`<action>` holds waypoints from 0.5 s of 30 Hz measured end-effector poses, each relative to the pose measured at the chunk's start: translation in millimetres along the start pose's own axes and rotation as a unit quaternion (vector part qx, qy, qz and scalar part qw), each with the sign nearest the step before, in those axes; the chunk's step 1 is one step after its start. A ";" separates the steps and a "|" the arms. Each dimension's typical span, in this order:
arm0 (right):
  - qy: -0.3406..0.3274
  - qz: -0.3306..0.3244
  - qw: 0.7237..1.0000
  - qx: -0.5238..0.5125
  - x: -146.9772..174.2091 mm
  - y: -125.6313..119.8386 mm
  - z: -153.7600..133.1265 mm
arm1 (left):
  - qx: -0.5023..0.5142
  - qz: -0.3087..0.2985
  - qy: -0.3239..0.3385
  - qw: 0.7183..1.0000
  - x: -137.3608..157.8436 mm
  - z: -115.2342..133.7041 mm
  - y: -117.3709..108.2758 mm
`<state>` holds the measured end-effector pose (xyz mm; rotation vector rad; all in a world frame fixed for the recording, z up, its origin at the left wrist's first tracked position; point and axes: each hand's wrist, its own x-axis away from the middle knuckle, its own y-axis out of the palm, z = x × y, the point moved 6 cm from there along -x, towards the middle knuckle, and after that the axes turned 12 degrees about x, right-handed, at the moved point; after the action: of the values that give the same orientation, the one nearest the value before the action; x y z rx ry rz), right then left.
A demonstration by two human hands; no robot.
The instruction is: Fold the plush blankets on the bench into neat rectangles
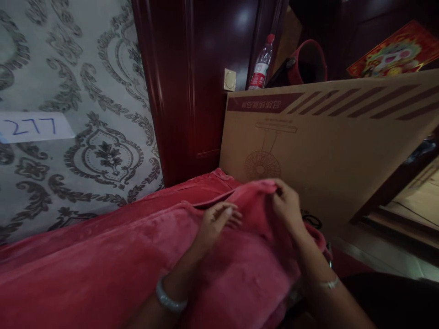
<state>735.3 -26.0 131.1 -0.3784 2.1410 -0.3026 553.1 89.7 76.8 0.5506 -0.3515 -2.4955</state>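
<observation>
A soft pink-red plush blanket [113,265] spreads across the lower left and middle of the view, laid in layers. My right hand [286,201] pinches a corner of it and holds that edge lifted near the cardboard box. Just left of there, my left hand [219,219] hovers over the blanket with its fingers loosely curled and slightly apart. Nothing shows between those fingers. A pale bracelet circles my left wrist, and a thin band sits on my right wrist.
Beyond the blanket stands a large cardboard box [318,137] with a fan drawing. A red-capped plastic bottle [260,68] and a red band-like loop [317,55] are behind its top edge. Patterned wallpaper [103,151] and a dark red wooden panel [202,105] rise at the back.
</observation>
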 end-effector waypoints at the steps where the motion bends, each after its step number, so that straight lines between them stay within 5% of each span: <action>1: 0.028 0.045 0.999 0.009 -16.4 -2.4 12.0 | -0.073 0.041 0.044 0.996 -4.0 6.0 -14.7; 4: 0.070 0.123 0.989 0.039 -62.1 -0.5 41.0 | -0.317 0.142 0.173 0.922 -11.6 25.2 -53.6; 6: 0.085 0.120 0.987 0.060 -84.3 10.3 55.0 | -0.443 0.175 0.193 0.858 -15.7 29.0 -72.5; 11: 0.097 0.087 0.988 0.087 -105.5 41.7 73.1 | -0.612 0.237 0.086 0.750 -19.2 27.8 -110.2; 15: 0.064 0.108 0.990 0.071 -105.1 49.6 72.6 | -0.628 0.209 -0.034 0.749 -19.8 26.5 -131.2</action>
<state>844.3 54.2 152.5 -0.0456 2.2474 -0.3607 495.6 210.9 59.4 -0.1895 1.0373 -1.7386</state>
